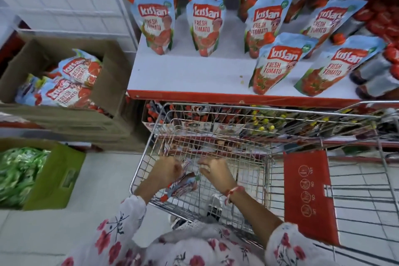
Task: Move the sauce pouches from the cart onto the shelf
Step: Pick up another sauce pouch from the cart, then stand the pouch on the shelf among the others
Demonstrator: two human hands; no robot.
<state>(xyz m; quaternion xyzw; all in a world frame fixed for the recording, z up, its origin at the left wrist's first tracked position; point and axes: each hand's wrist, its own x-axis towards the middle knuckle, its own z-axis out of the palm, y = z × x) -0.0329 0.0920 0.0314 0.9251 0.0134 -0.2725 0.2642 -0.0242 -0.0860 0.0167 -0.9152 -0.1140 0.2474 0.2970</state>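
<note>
Both my hands reach down into the wire cart [216, 114]. A blue-and-red sauce pouch [183, 184] lies on the cart floor between them. My left hand [167, 170] is closed on the pouch's upper edge. My right hand [216, 171] has its fingers curled just right of the pouch, and what they hold is hidden. Above the cart is the white shelf [183, 71] with a red front edge. Several Kissan tomato sauce pouches [205, 26] stand on it in rows, with bare shelf at the front left.
An open cardboard box [108, 84] with more sauce pouches sits at the left. A green box [56, 175] of green packets stands on the floor below it. The cart's red child-seat flap [308, 196] is at the right. Red-capped bottles [384, 19] fill the shelf's right end.
</note>
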